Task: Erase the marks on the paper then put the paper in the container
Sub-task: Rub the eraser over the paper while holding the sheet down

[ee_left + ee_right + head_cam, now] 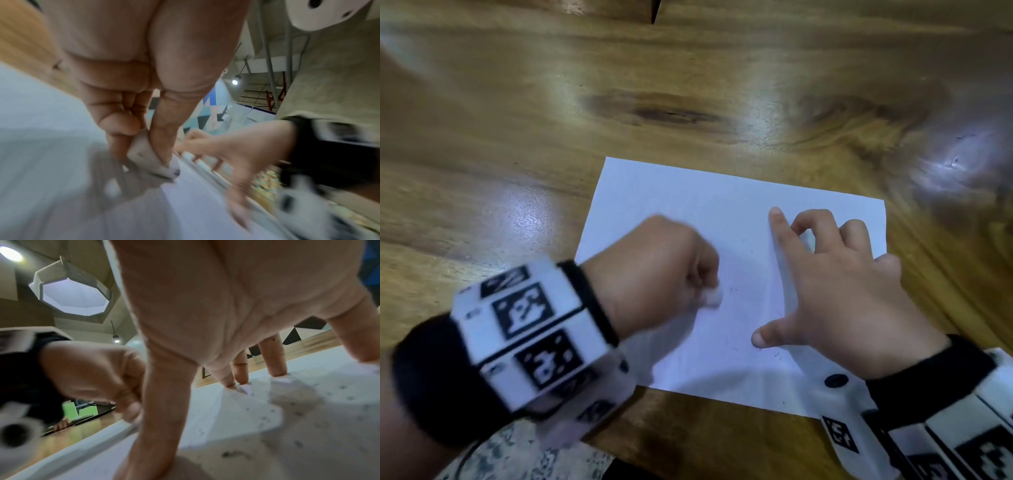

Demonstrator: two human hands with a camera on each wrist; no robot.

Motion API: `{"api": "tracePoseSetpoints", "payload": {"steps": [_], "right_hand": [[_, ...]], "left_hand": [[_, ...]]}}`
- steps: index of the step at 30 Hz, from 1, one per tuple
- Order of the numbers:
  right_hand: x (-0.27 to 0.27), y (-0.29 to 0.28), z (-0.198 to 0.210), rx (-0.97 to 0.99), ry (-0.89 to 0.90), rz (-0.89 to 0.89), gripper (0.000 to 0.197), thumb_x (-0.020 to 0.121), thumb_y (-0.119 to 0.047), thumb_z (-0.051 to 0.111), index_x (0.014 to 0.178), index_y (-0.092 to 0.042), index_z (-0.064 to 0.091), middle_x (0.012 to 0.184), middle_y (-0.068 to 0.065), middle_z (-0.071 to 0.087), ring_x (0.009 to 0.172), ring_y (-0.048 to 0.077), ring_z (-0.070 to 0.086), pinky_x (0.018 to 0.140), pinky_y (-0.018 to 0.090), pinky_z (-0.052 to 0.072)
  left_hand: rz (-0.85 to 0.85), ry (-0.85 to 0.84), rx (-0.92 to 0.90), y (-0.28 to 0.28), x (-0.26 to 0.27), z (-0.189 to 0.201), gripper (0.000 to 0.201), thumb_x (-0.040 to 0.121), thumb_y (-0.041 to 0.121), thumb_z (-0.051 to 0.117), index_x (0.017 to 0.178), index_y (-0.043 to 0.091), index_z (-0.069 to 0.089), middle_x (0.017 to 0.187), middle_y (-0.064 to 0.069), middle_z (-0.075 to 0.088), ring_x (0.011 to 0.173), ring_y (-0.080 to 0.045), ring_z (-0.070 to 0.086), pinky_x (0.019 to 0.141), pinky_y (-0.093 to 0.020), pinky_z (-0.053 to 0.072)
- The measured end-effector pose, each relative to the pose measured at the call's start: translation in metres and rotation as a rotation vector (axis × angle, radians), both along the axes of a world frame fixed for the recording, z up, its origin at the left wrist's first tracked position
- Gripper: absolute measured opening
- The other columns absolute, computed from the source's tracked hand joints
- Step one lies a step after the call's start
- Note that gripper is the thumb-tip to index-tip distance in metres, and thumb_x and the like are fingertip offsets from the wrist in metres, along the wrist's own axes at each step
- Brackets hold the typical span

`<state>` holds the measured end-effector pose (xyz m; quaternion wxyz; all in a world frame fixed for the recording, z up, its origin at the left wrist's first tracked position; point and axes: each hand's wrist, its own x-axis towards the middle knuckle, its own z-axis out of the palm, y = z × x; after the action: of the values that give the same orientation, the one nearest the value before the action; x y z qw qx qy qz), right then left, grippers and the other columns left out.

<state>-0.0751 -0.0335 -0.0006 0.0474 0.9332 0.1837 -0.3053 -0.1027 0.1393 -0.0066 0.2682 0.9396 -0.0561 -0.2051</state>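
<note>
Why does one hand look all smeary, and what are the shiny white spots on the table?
Head view: the left hand is motion-blurred while it grips the eraser; the white patches are lamp glare on the glossy table. Left wrist view: the paper smears too.

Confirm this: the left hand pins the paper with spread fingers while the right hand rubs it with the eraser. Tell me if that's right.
Not quite: the hands are swapped. The left hand grips the eraser and rubs the paper, while the right hand pins it with spread fingers. The head view shows this; the left wrist view shows the eraser pinched in the left hand.
</note>
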Motion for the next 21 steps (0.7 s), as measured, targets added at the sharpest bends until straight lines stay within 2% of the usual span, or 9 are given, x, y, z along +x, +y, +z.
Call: {"api": "tracePoseSetpoints", "payload": {"steps": [2, 5, 7, 9, 12, 14, 16, 19, 21], "right_hand": [[0.0, 0.0, 0.0, 0.001, 0.001, -0.002, 0.131, 0.053, -0.075, 0.068, 0.144, -0.035, -0.017, 0.125, -0.014, 0.005, 0.107, 0.015, 0.013, 0.076, 0.033, 0.024], [0.0, 0.0, 0.0, -0.002, 0.006, -0.003, 0.131, 0.053, -0.075, 0.068, 0.144, -0.036, -0.018, 0.124, -0.014, 0.004, 0.107, 0.015, 0.013, 0.076, 0.033, 0.024], [0.0, 0.001, 0.001, -0.007, 0.01, -0.006, 0.132, 0.052, -0.075, 0.068, 0.144, -0.036, -0.018, 0.124, -0.015, 0.004, 0.108, 0.015, 0.013, 0.075, 0.033, 0.025], [0.001, 0.001, 0.001, -0.013, 0.009, -0.001, 0.132, 0.052, -0.076, 0.067, 0.144, -0.036, -0.018, 0.124, -0.015, 0.004, 0.107, 0.015, 0.013, 0.075, 0.033, 0.025], [0.001, 0.001, 0.001, -0.014, 0.008, 0.006, 0.131, 0.052, -0.077, 0.066, 0.144, -0.036, -0.018, 0.124, -0.015, 0.004, 0.106, 0.014, 0.012, 0.076, 0.033, 0.026], [0.0, 0.001, 0.001, -0.005, 0.01, 0.006, 0.131, 0.053, -0.076, 0.067, 0.144, -0.035, -0.018, 0.124, -0.015, 0.003, 0.106, 0.014, 0.012, 0.076, 0.033, 0.026], [0.0, 0.001, 0.0, 0.002, 0.011, 0.001, 0.132, 0.052, -0.075, 0.068, 0.144, -0.035, -0.018, 0.124, -0.015, 0.003, 0.106, 0.014, 0.011, 0.076, 0.034, 0.025], [0.0, 0.0, 0.0, 0.002, 0.009, 0.0, 0.132, 0.052, -0.076, 0.068, 0.144, -0.036, -0.018, 0.124, -0.015, 0.003, 0.105, 0.014, 0.011, 0.076, 0.034, 0.025], [0.0, 0.0, 0.001, 0.0, 0.011, 0.001, 0.131, 0.052, -0.076, 0.067, 0.144, -0.036, -0.018, 0.124, -0.015, 0.003, 0.105, 0.014, 0.012, 0.076, 0.034, 0.025]], "left_hand": [[0.079, -0.122, 0.021, 0.0, 0.02, 0.0, 0.012, 0.071, 0.028, 0.072, 0.077, 0.018, 0.071, 0.057, 0.012, 0.05, 0.053, -0.001, 0.042, 0.053, -0.002, 0.031], [0.08, -0.155, 0.031, 0.001, 0.018, -0.001, 0.013, 0.073, 0.029, 0.069, 0.073, 0.016, 0.068, 0.055, 0.012, 0.047, 0.052, -0.001, 0.041, 0.053, -0.005, 0.03], [0.018, -0.067, 0.017, 0.0, -0.007, -0.001, 0.015, 0.075, 0.029, 0.067, 0.068, 0.016, 0.064, 0.056, 0.008, 0.049, 0.053, -0.003, 0.044, 0.055, -0.006, 0.032], [-0.038, 0.084, 0.0, 0.0, -0.034, 0.001, 0.011, 0.078, 0.026, 0.063, 0.069, 0.02, 0.062, 0.067, 0.004, 0.057, 0.06, -0.006, 0.052, 0.055, -0.008, 0.034], [-0.05, 0.172, 0.008, 0.003, -0.047, 0.001, 0.01, 0.077, 0.017, 0.061, 0.07, 0.023, 0.059, 0.076, 0.008, 0.058, 0.068, -0.003, 0.055, 0.057, -0.011, 0.037], [-0.056, 0.113, 0.052, 0.003, -0.032, 0.001, 0.004, 0.076, 0.017, 0.063, 0.074, 0.02, 0.062, 0.067, 0.009, 0.054, 0.061, -0.002, 0.05, 0.057, -0.007, 0.035], [-0.012, -0.022, 0.08, 0.003, -0.006, 0.0, 0.01, 0.076, 0.024, 0.066, 0.068, 0.019, 0.06, 0.055, 0.012, 0.045, 0.053, 0.0, 0.041, 0.054, -0.006, 0.031], [0.099, -0.137, 0.065, 0.004, 0.018, 0.003, 0.004, 0.073, 0.021, 0.069, 0.073, 0.017, 0.067, 0.054, 0.014, 0.044, 0.054, 0.002, 0.04, 0.051, -0.005, 0.03], [0.069, -0.133, 0.046, 0.004, 0.007, 0.001, 0.009, 0.074, 0.022, 0.067, 0.066, 0.017, 0.064, 0.052, 0.012, 0.043, 0.051, -0.001, 0.04, 0.053, -0.005, 0.033]]}}
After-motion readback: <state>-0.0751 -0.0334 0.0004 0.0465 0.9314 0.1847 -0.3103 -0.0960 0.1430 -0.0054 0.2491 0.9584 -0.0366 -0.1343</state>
